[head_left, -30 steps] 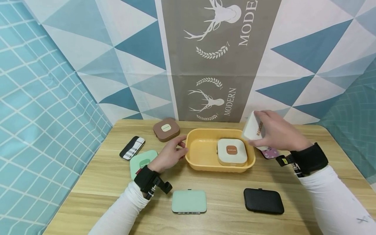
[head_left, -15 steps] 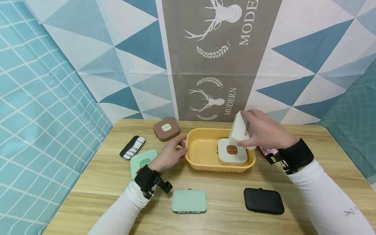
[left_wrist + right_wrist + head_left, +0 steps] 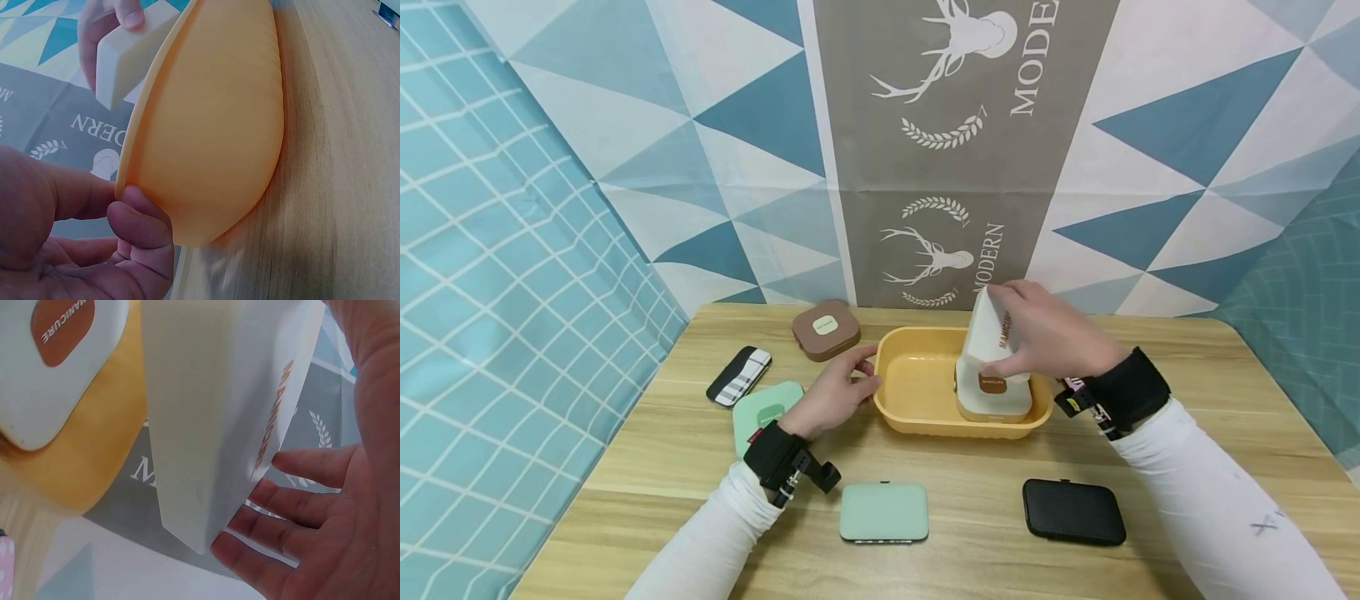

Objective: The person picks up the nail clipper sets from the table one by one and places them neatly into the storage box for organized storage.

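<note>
My left hand pinches the left end of a yellow oval tray at its rim; the left wrist view shows thumb and finger on that rim. In my right hand is a white box with brown "MANICURE" lettering, held tilted on edge above the tray. The right wrist view shows several fingers along the lettered face of the white box. Inside the tray's right half lies a white rounded manicure case with a brown label. The held box partly covers this case in the head view.
Left of the tray lie a brown case, a plaid case and a mint-green case, partly behind my left wrist. In front are a pale green case and a black case. A pink dotted item lies right of the tray.
My right hand has moved left with the white box, from the tray's right end to over the white case. My left hand and the tray have stayed in place.
</note>
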Available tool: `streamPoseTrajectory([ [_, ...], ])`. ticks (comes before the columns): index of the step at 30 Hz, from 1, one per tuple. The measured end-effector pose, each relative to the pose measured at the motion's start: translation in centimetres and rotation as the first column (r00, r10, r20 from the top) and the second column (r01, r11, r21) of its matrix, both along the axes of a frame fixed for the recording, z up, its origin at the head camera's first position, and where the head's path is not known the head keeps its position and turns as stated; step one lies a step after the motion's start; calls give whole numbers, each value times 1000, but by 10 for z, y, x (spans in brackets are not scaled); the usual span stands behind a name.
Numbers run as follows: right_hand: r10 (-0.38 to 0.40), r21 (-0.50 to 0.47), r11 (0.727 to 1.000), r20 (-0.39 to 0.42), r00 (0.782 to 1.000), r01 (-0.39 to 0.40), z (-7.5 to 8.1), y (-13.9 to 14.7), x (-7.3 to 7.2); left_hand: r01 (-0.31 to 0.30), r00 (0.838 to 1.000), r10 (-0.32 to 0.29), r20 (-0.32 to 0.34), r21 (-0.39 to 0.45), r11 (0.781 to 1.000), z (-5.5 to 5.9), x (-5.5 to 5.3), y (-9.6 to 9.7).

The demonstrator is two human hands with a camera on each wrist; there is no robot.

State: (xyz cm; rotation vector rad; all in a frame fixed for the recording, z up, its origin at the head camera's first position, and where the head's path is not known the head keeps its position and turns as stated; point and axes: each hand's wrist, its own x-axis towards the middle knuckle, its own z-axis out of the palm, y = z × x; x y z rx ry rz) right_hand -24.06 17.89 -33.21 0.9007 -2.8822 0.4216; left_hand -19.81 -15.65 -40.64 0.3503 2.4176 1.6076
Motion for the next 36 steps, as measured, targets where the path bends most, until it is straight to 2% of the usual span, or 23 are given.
streamPoseTrajectory([
  [8, 39, 22, 999, -16, 999, -38, 0, -12, -2, 1, 1000, -1, 3, 3, 1000, 0, 0, 0],
  [15, 62, 33, 997, 1, 998, -62, -1, -22, -1, 2, 1000, -2, 7, 8, 1000, -1, -1, 0],
  [22, 88, 61, 994, -24, 996, -87, -1, -37, 0, 1, 1000, -1, 2, 11, 1000, -2, -1, -1],
  [32, 98, 81, 992, 46, 994, -101, -3, -57, 3, -1, 1000, 1, 4, 10, 1000, -2, -1, -1],
  [36, 109, 100, 989, 41, 993, -113, -6, -64, 4, -2, 1000, 2, -4, 11, 1000, -2, -1, -1],
])
